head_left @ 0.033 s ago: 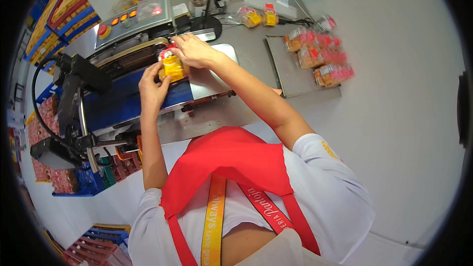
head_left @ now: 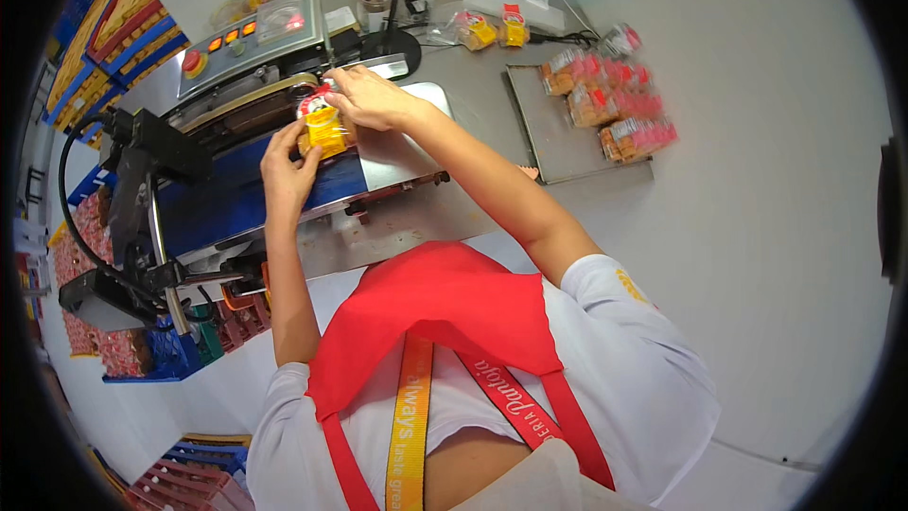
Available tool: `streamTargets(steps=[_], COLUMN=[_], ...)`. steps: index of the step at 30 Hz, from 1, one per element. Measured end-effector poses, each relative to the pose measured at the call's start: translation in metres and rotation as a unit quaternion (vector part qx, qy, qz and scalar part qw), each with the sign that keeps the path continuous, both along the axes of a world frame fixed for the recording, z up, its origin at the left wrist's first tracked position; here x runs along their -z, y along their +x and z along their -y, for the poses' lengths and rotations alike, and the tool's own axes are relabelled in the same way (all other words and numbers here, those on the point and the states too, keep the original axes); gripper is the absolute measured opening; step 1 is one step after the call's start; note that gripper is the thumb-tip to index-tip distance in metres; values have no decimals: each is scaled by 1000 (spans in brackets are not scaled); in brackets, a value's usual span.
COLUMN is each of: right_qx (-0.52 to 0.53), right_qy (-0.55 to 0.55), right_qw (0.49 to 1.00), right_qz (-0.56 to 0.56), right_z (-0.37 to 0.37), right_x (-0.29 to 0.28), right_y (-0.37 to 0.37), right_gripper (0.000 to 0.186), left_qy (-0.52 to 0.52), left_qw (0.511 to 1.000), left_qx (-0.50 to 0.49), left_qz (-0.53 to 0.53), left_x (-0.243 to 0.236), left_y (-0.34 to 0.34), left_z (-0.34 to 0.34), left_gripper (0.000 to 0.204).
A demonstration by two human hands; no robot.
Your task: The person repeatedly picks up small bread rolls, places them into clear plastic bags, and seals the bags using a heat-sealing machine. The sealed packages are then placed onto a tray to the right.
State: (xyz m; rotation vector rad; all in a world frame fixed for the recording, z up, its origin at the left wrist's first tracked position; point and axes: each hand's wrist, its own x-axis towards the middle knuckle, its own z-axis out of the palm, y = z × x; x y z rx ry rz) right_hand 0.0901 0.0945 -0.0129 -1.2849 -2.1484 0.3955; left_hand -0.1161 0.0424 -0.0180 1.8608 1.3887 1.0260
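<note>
A clear plastic bag of baked goods with a yellow and red label (head_left: 325, 134) lies at the far edge of the blue conveyor belt (head_left: 251, 191), beside the sealing machine (head_left: 255, 99). My left hand (head_left: 286, 170) grips the bag's near left side, thumb and fingers on either side of its lower corner. My right hand (head_left: 371, 99) is closed on the bag's upper right edge, at the machine's entry slot. Part of the bag's top is hidden behind my right fingers.
Bagged baked goods (head_left: 619, 99) are lined up on a metal tray (head_left: 534, 132) at the right. Two small packs (head_left: 492, 30) and a white power strip (head_left: 514, 6) lie at the back. A black jointed arm (head_left: 142, 189) stands left of the belt, near stacked crates (head_left: 156, 350).
Both hands and the bag have shifted slightly left along the machine. My grip on the bag looks the same.
</note>
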Motion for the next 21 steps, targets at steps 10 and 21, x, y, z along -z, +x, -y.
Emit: streamTargets(steps=[10,21], right_qx=[533,395], right_qy=[68,10], right_qw=[795,898], right_qz=[281,192], right_z=[76,122], right_x=[28,-41], right_y=[333,303], right_gripper=[34,28], left_qy=[3,194], left_qw=[1000,978], left_qx=[-19,72], left_qz=[13,-18], left_x=[1,-91], left_y=[-27,61], left_z=[3,47], left_gripper=[45,53])
